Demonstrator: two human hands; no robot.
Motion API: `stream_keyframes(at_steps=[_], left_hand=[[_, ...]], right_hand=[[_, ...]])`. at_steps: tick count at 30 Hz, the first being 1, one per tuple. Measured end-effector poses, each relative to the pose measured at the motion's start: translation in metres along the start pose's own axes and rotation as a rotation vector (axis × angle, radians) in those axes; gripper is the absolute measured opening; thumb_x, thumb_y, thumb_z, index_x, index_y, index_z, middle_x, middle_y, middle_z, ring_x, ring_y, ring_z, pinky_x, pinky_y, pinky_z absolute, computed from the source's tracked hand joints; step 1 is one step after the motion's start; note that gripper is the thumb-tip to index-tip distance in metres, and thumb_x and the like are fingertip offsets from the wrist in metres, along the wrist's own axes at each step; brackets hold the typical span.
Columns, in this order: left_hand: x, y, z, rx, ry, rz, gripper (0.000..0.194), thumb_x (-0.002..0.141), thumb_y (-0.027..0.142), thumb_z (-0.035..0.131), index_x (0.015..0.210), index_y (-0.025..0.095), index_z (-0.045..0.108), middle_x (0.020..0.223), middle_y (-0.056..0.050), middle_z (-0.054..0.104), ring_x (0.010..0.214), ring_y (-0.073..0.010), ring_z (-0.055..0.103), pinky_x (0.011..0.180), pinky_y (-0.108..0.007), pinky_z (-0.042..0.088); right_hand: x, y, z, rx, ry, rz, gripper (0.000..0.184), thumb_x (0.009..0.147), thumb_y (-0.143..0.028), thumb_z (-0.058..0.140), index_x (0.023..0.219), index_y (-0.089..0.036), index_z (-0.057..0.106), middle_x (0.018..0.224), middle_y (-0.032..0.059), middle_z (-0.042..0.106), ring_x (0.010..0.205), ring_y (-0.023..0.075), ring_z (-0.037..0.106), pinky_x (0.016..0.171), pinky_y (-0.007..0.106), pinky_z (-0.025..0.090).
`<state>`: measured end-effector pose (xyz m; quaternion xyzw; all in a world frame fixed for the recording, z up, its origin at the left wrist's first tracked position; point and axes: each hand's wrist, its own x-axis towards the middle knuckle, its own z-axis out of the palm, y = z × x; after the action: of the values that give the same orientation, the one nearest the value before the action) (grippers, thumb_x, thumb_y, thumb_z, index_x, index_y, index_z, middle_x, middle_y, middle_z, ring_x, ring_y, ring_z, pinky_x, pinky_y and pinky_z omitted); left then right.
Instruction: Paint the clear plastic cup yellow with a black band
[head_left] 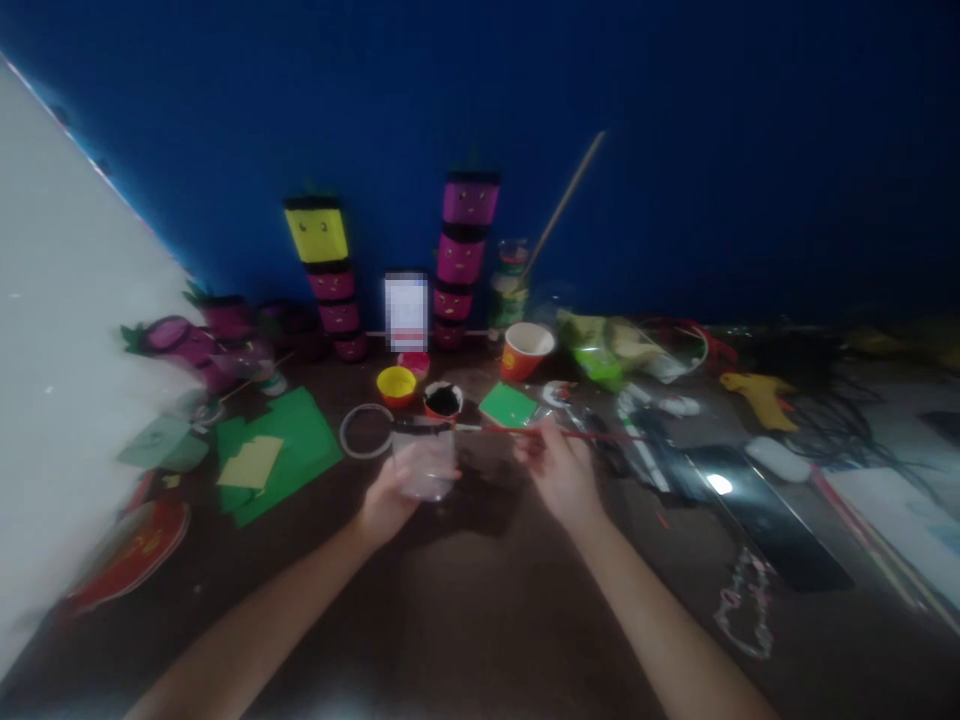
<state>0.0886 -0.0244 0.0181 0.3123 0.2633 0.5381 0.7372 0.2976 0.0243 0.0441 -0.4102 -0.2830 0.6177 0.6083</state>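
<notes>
My left hand [397,490] is wrapped round a clear plastic cup [431,478] with a black band along its top edge. In my right hand [559,465] is a thin paintbrush [510,431] with a red handle, pinched between the fingers. The brush points left and its tip is close to the cup's black band; blur hides whether they touch. Just behind the cup stands a small cup of black paint [444,401]. Beside that are a yellow cup [396,386] and a pink one [414,365]. A clear ring [366,431] lies left of my left hand.
Stacked painted cups with faces [460,258] stand at the back, near a lit phone [406,312]. Green paper [300,450] lies left. A paper cup [526,350] stands behind my right hand. Rightward are a yellow glue gun [761,398], a dark phone [772,515] and cables.
</notes>
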Motion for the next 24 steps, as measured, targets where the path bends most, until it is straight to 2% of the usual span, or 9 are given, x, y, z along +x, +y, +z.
stream_keyframes(at_steps=[20, 24], left_hand=[[-0.0015, 0.0030, 0.0020, -0.054, -0.016, 0.001, 0.052, 0.064, 0.043, 0.060, 0.105, 0.011, 0.062, 0.096, -0.013, 0.068, 0.090, -0.0289, 0.064, 0.079, -0.037, 0.045], [-0.0032, 0.0026, 0.0022, -0.099, 0.021, 0.029, 0.052, 0.065, 0.044, 0.059, 0.105, 0.010, 0.062, 0.096, -0.013, 0.069, 0.088, -0.0273, 0.064, 0.071, -0.033, 0.047]], right_hand=[[0.0084, 0.0052, -0.0085, -0.038, 0.005, -0.018, 0.035, 0.064, -0.048, 0.074, 0.065, -0.016, 0.059, 0.053, -0.0026, 0.060, 0.046, 0.0085, 0.057, 0.042, 0.018, 0.046], [0.0092, 0.0026, -0.0091, -0.022, 0.041, -0.076, 0.033, 0.064, -0.046, 0.075, 0.065, -0.016, 0.060, 0.055, -0.0019, 0.061, 0.049, 0.0086, 0.057, 0.045, 0.019, 0.047]])
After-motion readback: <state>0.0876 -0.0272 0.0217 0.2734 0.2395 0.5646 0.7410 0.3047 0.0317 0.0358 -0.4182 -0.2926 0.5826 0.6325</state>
